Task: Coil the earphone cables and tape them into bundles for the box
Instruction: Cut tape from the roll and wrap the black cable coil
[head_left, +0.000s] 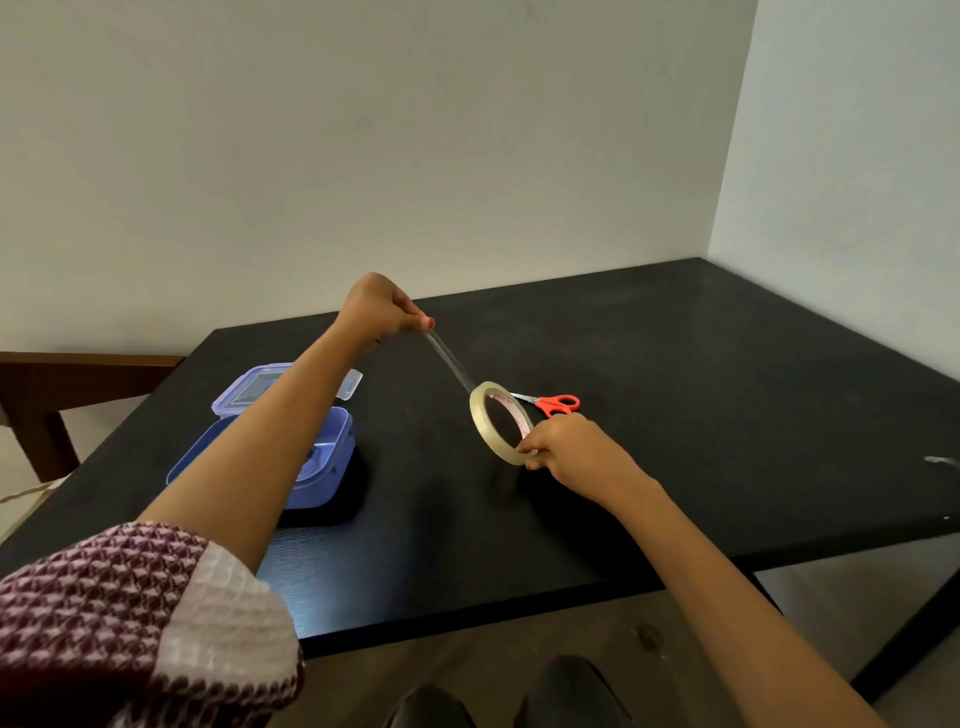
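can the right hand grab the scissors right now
Likely not yet: the scissors lie uncovered on the table just beyond the right hand, but it grips the tape roll while the left hand pinches the pulled strip. It would have to let go of the roll first.

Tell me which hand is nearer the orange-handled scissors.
Right. The right hand grips the clear tape roll just beside the orange-handled scissors; the left hand is raised well away, pinching the pulled tape strip.

Black table (701, 441): open blue box (324, 483), lid (249, 387) just behind it, orange scissors (558, 404) well apart.
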